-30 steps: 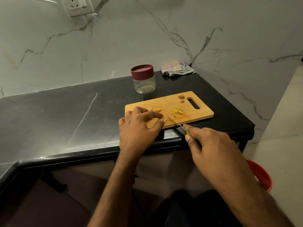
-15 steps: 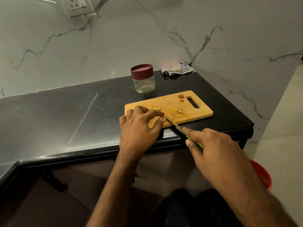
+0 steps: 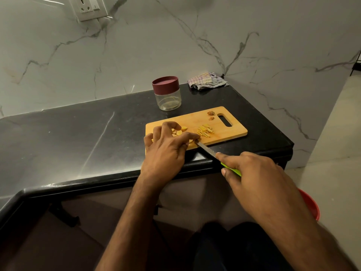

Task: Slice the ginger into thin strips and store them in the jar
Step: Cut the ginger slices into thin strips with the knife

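The left hand (image 3: 166,151) is lying knuckles up with its fingers curled and the fingertips (image 3: 195,136) pressing down, while the right hand (image 3: 254,177) is curling round a handle with its forefinger stretching along the top, both bare forearms reaching forward from below.

Left hand (image 3: 166,151) rests on the near left part of the wooden cutting board (image 3: 230,132), fingers curled over ginger slices (image 3: 178,132). Right hand (image 3: 254,173) grips the green-handled knife (image 3: 209,150), blade tip at the left fingertips. Cut strips (image 3: 205,131) lie mid-board; lidded jar (image 3: 167,93) stands behind on the black table (image 3: 78,137).
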